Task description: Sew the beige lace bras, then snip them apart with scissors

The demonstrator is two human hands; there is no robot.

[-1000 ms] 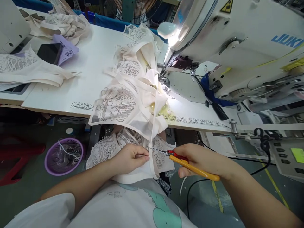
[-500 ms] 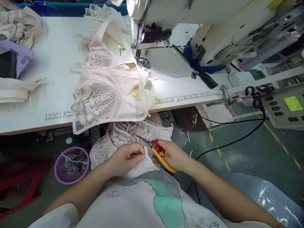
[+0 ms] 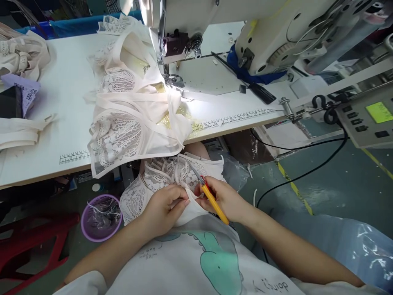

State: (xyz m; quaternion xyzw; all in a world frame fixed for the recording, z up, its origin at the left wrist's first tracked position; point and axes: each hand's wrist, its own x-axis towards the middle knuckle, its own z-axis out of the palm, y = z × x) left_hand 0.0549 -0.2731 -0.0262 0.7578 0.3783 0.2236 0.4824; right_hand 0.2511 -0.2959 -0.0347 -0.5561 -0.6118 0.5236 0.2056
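While the lap is used as the work surface, thread trimming on a lace garment piece appears to be the step in hand. At the far left, folded cream strips lie on the white sewing table, and a purple waste basket with thread scraps stands on the floor below its edge. A chain of joined lace pieces is draped over the table edge down to the lap, just in front of the sewing machine. The cream edge of the lap piece is pinched between thumb and fingers of the left hand, closed on the fabric. Just beside it, yellow-handled thread snips are gripped in the right hand, fingers wrapped around the handle, blades pointing up over the lace. A careful snip close to the pinched seam, clear of the lace itself, is judged to be called for next.
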